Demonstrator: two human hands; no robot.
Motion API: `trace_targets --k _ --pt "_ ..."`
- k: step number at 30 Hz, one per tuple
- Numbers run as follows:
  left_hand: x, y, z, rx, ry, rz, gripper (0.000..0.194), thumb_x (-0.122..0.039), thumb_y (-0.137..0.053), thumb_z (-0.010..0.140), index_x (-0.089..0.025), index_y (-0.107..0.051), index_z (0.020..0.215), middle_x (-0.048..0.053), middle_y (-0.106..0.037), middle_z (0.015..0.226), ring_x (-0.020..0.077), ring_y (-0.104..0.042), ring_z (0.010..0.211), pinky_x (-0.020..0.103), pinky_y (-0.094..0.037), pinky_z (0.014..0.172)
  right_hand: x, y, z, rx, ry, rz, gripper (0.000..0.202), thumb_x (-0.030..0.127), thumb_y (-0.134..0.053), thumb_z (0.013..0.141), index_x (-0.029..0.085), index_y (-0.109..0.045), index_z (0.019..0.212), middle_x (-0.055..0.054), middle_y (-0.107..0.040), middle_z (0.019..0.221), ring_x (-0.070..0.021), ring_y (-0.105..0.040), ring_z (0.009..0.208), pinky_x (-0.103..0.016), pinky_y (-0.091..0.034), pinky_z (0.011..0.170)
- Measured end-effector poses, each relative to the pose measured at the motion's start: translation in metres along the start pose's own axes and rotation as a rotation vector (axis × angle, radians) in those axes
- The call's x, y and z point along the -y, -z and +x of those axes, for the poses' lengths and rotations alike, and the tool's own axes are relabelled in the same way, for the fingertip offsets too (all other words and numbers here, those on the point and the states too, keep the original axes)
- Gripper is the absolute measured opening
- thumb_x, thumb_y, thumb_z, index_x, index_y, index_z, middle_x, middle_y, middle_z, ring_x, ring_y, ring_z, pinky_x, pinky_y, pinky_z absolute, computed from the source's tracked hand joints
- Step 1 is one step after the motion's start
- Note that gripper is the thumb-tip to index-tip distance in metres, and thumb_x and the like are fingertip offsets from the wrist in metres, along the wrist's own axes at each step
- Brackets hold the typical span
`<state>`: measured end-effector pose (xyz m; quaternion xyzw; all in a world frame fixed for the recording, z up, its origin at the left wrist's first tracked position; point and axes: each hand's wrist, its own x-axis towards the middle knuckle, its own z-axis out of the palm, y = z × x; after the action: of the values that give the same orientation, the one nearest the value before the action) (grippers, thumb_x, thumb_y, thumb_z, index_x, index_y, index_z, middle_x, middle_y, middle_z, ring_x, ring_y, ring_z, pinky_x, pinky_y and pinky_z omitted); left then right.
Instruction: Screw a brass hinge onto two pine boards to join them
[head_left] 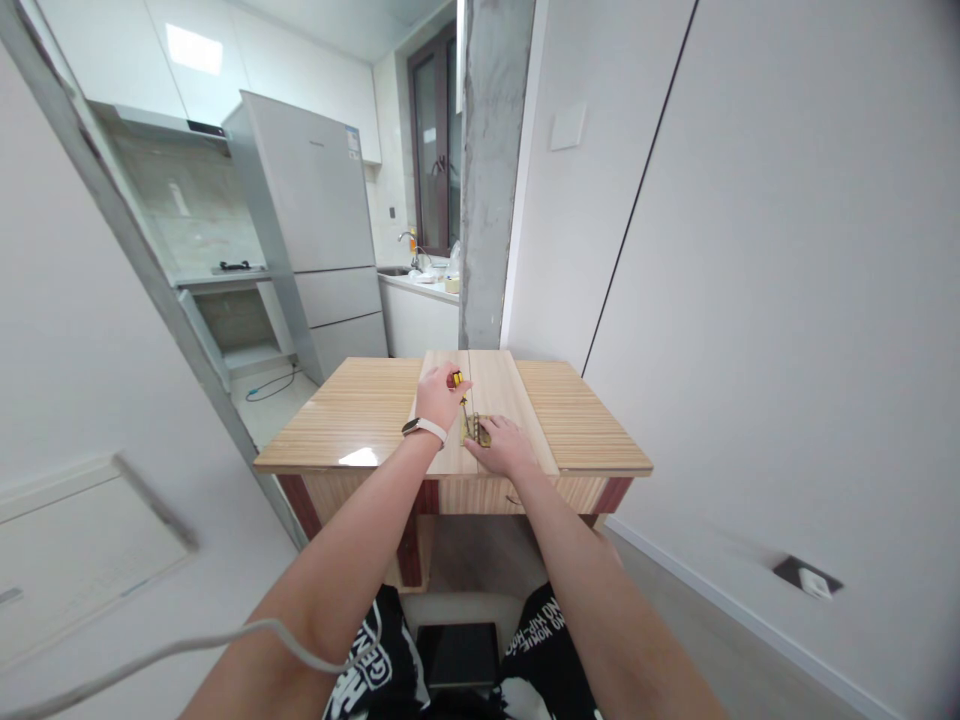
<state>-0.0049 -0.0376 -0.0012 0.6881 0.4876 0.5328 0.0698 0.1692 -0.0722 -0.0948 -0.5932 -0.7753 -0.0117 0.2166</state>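
Observation:
My left hand (441, 397) is closed around the red and yellow handle of a screwdriver (455, 380). Its thin shaft points down at a brass-coloured hinge (469, 428). The hinge lies across the seam between two pale wooden boards, the left board (444, 362) and the right board (501, 385), which sit side by side on the table. My right hand (506, 445) holds the hinge against the boards, thumb on its near side and fingers over its right part. Any screw under the screwdriver's tip is too small to make out.
The boards rest on a wood-grain table (337, 405) with a drawer (487, 494) in front. A white cable (247, 628) passes by my left forearm. A white wall (750, 300) stands right; a fridge (315, 200) and a sink counter (420, 310) are beyond the table.

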Motion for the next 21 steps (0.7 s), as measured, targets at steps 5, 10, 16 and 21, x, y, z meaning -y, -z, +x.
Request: trace_targets --k 5,10,16,21 --pt "-0.0006 -0.0035 0.0 -0.006 0.045 -0.018 0.023 -0.024 -0.077 0.084 -0.023 -0.069 0.105 0.003 -0.07 0.086 0.0186 -0.066 0.08 0.032 -0.051 0.08 -0.0008 -0.0022 0.0012 -0.004 -0.005 -0.003 0.062 0.071 -0.05 0.093 0.026 -0.061 0.134 -0.011 -0.063 0.133 -0.0268 -0.051 0.128 -0.041 -0.034 0.111" --pt "0.001 -0.0019 0.002 0.006 0.064 -0.037 0.024 -0.024 -0.078 0.083 -0.022 -0.069 0.105 0.002 -0.07 0.084 0.0186 -0.066 0.079 0.031 -0.051 0.079 -0.0017 -0.0023 0.0012 -0.003 -0.004 0.004 0.062 0.071 -0.05 0.093 0.027 -0.061 0.134 -0.01 -0.063 0.133 -0.0269 -0.052 0.127 -0.041 -0.034 0.11" --pt "0.0054 0.0024 0.0067 0.067 0.058 -0.1 0.022 -0.022 -0.077 0.083 -0.021 -0.068 0.102 0.001 -0.069 0.081 0.0171 -0.066 0.075 0.031 -0.053 0.076 -0.0001 0.0006 -0.0003 0.0 -0.005 0.006 0.062 0.071 -0.05 0.093 0.027 -0.061 0.134 -0.01 -0.063 0.134 -0.0275 -0.051 0.128 -0.041 -0.035 0.109" --pt "0.0073 0.0005 0.0084 0.146 0.0 -0.171 0.021 -0.019 -0.074 0.083 -0.022 -0.068 0.103 0.001 -0.071 0.086 0.0165 -0.067 0.08 0.03 -0.056 0.077 -0.0005 0.0015 -0.0009 0.009 -0.002 0.001 0.063 0.071 -0.049 0.093 0.026 -0.06 0.135 -0.011 -0.062 0.136 -0.0272 -0.05 0.129 -0.04 -0.034 0.11"
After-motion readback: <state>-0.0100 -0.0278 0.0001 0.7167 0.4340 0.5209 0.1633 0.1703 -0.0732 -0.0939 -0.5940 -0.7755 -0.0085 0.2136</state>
